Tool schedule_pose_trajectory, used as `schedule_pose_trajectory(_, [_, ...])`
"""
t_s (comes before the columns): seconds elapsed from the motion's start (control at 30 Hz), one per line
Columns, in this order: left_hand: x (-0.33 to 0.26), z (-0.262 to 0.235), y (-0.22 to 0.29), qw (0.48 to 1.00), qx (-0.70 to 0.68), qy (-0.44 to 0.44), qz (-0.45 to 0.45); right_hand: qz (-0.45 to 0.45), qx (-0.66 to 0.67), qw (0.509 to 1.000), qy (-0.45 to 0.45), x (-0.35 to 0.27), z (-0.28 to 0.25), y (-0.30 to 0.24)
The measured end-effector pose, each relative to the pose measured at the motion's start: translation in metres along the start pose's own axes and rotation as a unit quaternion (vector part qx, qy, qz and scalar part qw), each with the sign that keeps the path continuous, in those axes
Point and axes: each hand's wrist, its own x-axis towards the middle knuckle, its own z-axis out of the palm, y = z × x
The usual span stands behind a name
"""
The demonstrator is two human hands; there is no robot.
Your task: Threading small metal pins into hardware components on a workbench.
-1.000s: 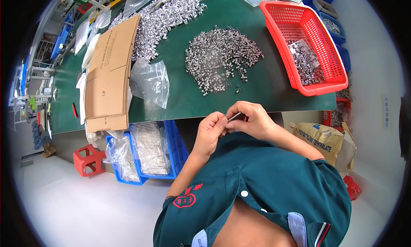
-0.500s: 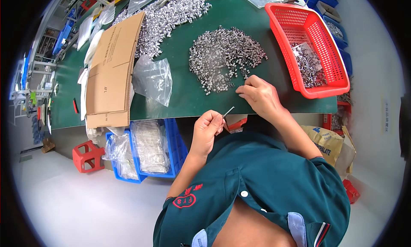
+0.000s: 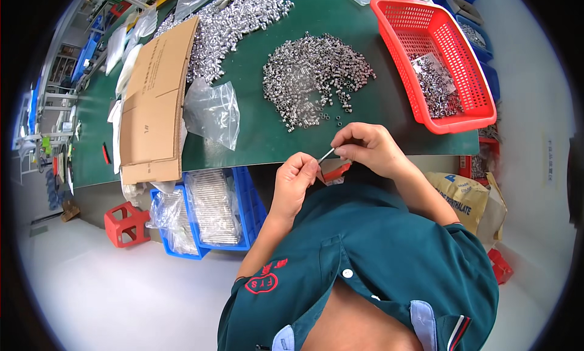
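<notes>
At the near edge of the green table, the left hand is closed around the lower end of a thin metal pin, fingers curled and thumb pressed to it. The right hand meets the pin's upper tip with thumb and forefinger pinched together; whether a small sleeve sits between those fingertips cannot be told, as the part would be hidden by them. The pin lies tilted between the two hands, just off the table's near edge and above the lap. The supply, a loose pile of small metal sleeves, lies further in on the table, beyond the right hand; a larger heap of metal parts lies at the table's far side. A red basket holding more metal parts rests on the table's right end. A flattened cardboard box and a clear plastic bag lie on the table's left part. For good practice, the pin should be kept steady in the left grip, its tip exposed, while the right fingertips align any part squarely with the pin's axis before sliding it on; a tilted approach is likely to jam or drop the part.
</notes>
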Motion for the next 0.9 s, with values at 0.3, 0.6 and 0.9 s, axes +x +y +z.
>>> schedule_pose_trajectory(0.3, [-0.004,0.001,0.001,1.000,0.016,0.002,0.010,-0.103,-0.088,0.991,0.013,-0.003,0.004,-0.004])
schedule_pose_trajectory(0.6, [-0.006,0.002,0.004,0.970,0.213,0.036,0.115,-0.101,-0.143,0.985,0.012,-0.008,0.002,-0.014])
schedule_pose_trajectory(0.9, [-0.005,0.004,0.008,0.989,0.127,0.021,0.069,-0.161,-0.163,0.973,0.033,-0.006,0.000,-0.011])
